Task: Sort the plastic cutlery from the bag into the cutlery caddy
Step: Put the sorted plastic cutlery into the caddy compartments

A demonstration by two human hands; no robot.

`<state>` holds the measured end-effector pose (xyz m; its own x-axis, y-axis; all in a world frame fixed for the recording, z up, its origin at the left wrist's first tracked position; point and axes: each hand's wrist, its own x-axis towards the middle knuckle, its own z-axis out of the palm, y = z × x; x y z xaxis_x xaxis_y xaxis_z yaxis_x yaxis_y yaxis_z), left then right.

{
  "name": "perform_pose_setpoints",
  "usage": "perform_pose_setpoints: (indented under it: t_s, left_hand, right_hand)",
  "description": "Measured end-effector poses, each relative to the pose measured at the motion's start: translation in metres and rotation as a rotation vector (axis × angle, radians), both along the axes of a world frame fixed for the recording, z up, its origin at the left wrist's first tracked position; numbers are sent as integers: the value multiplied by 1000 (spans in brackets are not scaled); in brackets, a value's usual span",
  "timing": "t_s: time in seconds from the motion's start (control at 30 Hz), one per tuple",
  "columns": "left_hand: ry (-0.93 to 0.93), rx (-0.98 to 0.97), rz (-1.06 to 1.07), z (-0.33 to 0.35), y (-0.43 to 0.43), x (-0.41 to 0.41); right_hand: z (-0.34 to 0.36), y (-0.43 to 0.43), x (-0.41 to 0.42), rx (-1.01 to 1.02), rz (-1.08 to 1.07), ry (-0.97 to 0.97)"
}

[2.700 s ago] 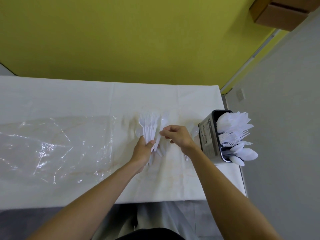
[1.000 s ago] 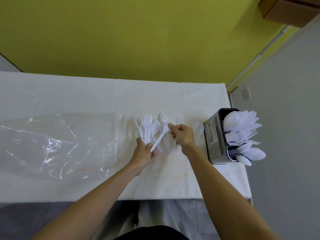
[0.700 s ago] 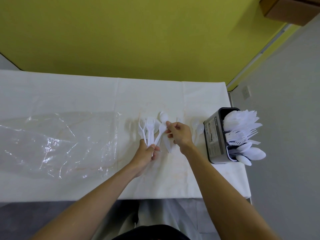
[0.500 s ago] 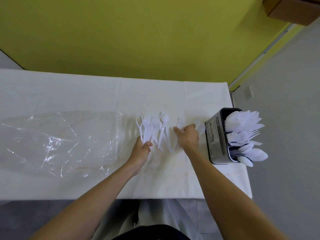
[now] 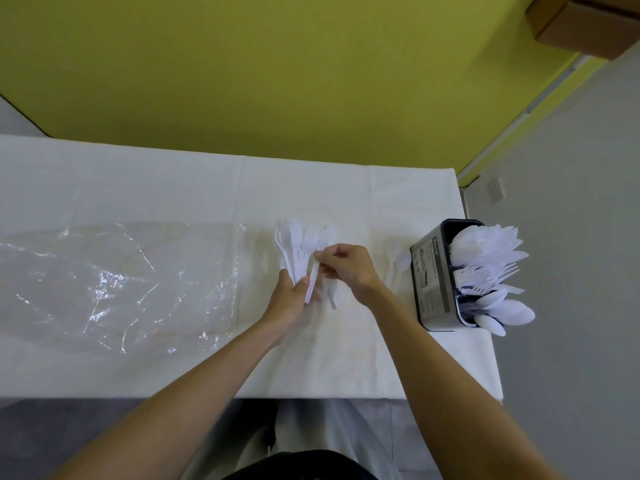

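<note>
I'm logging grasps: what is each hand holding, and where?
The left hand grips a bunch of white forks by their handles; the right hand pinches one white utensil near its far end.

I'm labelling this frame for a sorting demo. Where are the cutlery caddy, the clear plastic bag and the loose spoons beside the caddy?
cutlery caddy (image 5: 431,278): head view, its labelled side wall.
clear plastic bag (image 5: 114,278): head view, middle of the film.
loose spoons (image 5: 402,260): head view, bowl of the spoon nearest the caddy.

White cutlery (image 5: 298,244); grey caddy (image 5: 431,282); yellow wall (image 5: 277,71).
</note>
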<state>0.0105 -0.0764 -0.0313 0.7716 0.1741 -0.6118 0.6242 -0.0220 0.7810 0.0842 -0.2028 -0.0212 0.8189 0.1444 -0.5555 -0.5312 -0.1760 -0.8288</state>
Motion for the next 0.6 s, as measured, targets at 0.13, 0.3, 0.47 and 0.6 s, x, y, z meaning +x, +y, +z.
perform_pose_setpoints:
  t_s: [0.13,0.3,0.47,0.6]
  left_hand:
    - [28,68,131,0,7,-3]
    - [20,88,242,-6,21,-11]
    - [10,87,306,-9,27,-14]
    - [14,85,316,-9,29,-17]
  right_hand:
    - [-14,7,-10,-592,-51,-139]
    - [-26,10,-30,-763,134,-189]
    - [-23,-14,-41,-753,38,-156]
    - [-19,-30,-49,-837,-28,-203]
